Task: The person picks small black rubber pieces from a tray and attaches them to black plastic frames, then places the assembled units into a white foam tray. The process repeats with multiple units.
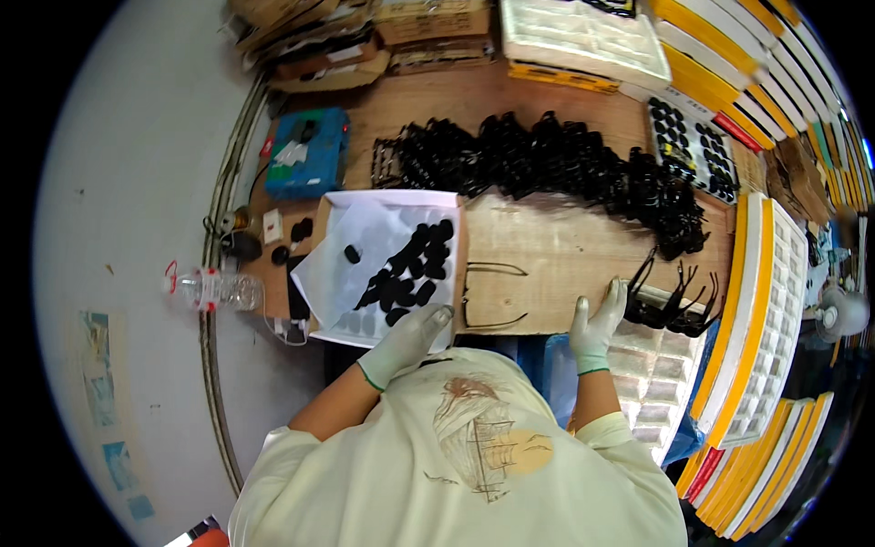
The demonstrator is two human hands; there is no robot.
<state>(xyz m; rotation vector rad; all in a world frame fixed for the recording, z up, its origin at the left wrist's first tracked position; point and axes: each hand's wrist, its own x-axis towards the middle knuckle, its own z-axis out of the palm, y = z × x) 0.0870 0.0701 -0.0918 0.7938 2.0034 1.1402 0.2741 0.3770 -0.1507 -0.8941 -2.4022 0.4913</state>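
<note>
Glasses frame (466,305) is lying on the wooden worktable (556,246); your left hand (410,341) is curling by the white box (392,193), its hold unclear; your right hand (597,326) is hanging empty, thumb spread, near yellow-edged trays (753,310).

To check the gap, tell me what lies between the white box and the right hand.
The head view shows a black eyeglass frame, temples open, lying on the wooden tabletop between them.
</note>
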